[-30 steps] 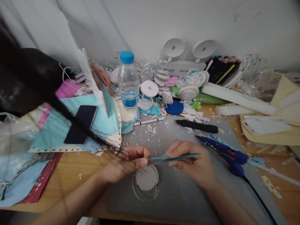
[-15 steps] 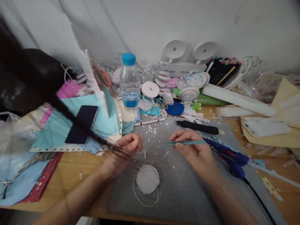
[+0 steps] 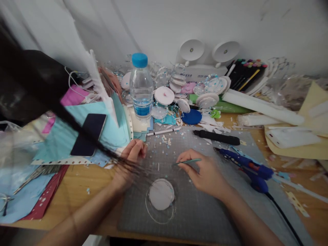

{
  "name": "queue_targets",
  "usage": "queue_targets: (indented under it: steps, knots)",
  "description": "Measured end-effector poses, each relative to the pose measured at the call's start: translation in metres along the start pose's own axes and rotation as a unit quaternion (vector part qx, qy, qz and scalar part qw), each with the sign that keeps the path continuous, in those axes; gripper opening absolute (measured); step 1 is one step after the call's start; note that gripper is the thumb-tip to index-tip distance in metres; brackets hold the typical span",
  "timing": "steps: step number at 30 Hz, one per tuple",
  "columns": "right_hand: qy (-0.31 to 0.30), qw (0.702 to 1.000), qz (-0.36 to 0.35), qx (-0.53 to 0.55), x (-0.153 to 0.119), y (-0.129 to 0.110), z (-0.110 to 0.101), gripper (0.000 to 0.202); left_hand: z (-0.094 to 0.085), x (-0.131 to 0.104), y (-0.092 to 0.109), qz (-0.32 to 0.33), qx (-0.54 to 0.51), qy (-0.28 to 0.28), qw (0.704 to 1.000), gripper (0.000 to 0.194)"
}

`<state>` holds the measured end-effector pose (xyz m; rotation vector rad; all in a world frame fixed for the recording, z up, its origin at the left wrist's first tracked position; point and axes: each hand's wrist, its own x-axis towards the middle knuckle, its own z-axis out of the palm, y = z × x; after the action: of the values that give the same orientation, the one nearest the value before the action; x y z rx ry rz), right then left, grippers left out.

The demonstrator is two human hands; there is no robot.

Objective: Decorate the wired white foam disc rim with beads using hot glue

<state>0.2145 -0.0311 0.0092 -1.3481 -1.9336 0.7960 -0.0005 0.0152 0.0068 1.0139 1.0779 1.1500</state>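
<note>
My right hand (image 3: 202, 171) pinches green tweezers (image 3: 188, 161) above the grey cutting mat (image 3: 200, 212), their tips pointing left. My left hand (image 3: 132, 155) is curled closed at the mat's left edge. Dark strands of hair cross in front of it, and whatever its fingers may hold is hidden. Between and below the hands lies a white round disc (image 3: 161, 194) with a thin clear loop of wire (image 3: 156, 220) around its lower side. Tiny white and blue star-shaped pieces (image 3: 166, 140) are scattered on the mat beyond the hands. A small white strip (image 3: 158, 166) lies between the hands.
To the right rest a blue glue gun (image 3: 246, 164) with its cord and a black pen-like tool (image 3: 217, 136). A water bottle (image 3: 141, 89) stands behind, beside piled white discs (image 3: 164, 95). A phone (image 3: 89, 134) lies on blue paper (image 3: 112, 126) at left.
My right hand has moved left and slightly down, turning the tweezers; their arms now look closer together. My left hand has drawn left, away from the mat's middle.
</note>
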Motion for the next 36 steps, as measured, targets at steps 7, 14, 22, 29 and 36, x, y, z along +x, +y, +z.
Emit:
queue_targets:
  steps: [7, 14, 22, 29, 36]
  knots:
    - [0.044, 0.999, -0.019, -0.005, -0.001, -0.001, -0.005, 0.006, -0.002, -0.003, 0.003, -0.01, -0.016, -0.008, 1.0, 0.038]
    - [0.067, 0.997, -0.015, -0.042, -0.002, 0.0, -0.008, 0.006, -0.001, -0.008, 0.006, -0.025, -0.069, -0.021, 0.997, 0.052]
    - [0.071, 0.994, 0.01, -0.079, 0.0, 0.008, -0.003, 0.002, 0.002, -0.009, 0.009, -0.031, -0.105, 0.004, 0.994, 0.053]
    - [0.13, 0.991, -0.017, -0.014, 0.0, 0.004, -0.004, 0.006, -0.002, -0.011, 0.002, 0.007, -0.009, -0.004, 1.0, 0.043]
    - [0.172, 0.966, -0.054, 0.184, -0.009, -0.016, 0.001, 0.012, 0.001, -0.018, 0.005, -0.02, 0.184, -0.173, 0.967, 0.023]
